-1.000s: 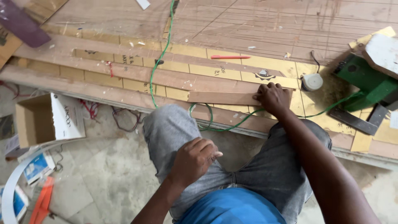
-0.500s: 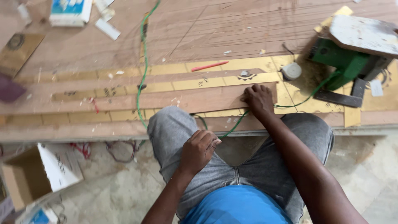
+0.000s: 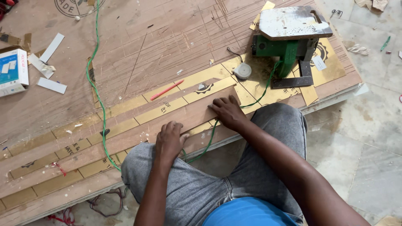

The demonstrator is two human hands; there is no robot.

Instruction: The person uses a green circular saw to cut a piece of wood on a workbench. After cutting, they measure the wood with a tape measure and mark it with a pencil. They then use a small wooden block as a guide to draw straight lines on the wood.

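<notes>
My left hand [image 3: 169,140] rests on my raised knee at the near edge of a long brown wooden strip [image 3: 138,132], fingers curled, touching the strip. My right hand [image 3: 228,111] lies flat on the right end of the same strip, fingers spread. The strip lies across a big plywood sheet [image 3: 167,46] between yellow laminate strips [image 3: 163,109]. A red pencil [image 3: 166,90] lies just beyond the strips. A green cable [image 3: 95,83] crosses the sheet and loops under my hands.
A green power saw [image 3: 289,35] lies upturned at the sheet's right end, a small round tape measure [image 3: 242,71] and a black square [image 3: 293,79] beside it. A white and blue box [image 3: 12,71] and white offcuts [image 3: 50,67] lie at the left. Stone floor [image 3: 368,117] is at the right.
My left hand has moved from above my thigh forward onto the strip's near edge. The view has swung right, and the right hand stays pressed on the strip.
</notes>
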